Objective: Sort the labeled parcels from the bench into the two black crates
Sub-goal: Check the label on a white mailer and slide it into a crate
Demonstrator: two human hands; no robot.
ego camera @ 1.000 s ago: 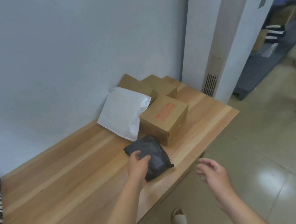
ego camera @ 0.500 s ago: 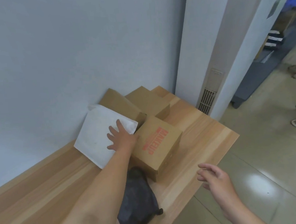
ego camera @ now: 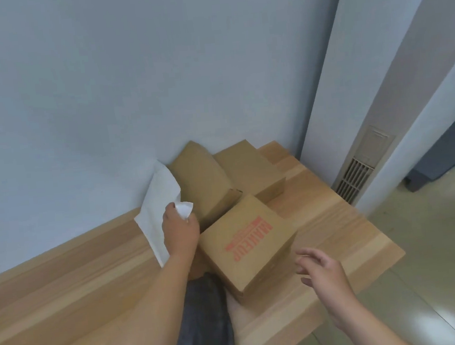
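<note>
My left hand (ego camera: pixel 180 231) grips the right edge of a white padded mailer (ego camera: pixel 158 204), which stands tilted against the wall on the wooden bench (ego camera: pixel 65 285). Right of it a cardboard box with red print (ego camera: pixel 248 246) lies on the bench. Two plain cardboard boxes (ego camera: pixel 202 180) (ego camera: pixel 251 170) sit behind it by the wall. A black plastic parcel (ego camera: pixel 205 324) lies near the bench's front edge, partly under my left forearm. My right hand (ego camera: pixel 324 277) hovers open just right of the printed box, fingers spread. No black crate is in view.
A white pillar with a vent grille (ego camera: pixel 356 176) stands right of the bench's far end. Tiled floor (ego camera: pixel 439 277) lies to the right and below the bench edge. A dark grey unit (ego camera: pixel 447 156) sits at the far right.
My left hand has gone from lying flat on the white mailer to gripping its edge, and the mailer has tipped up against the wall. My right hand has risen toward the printed box.
</note>
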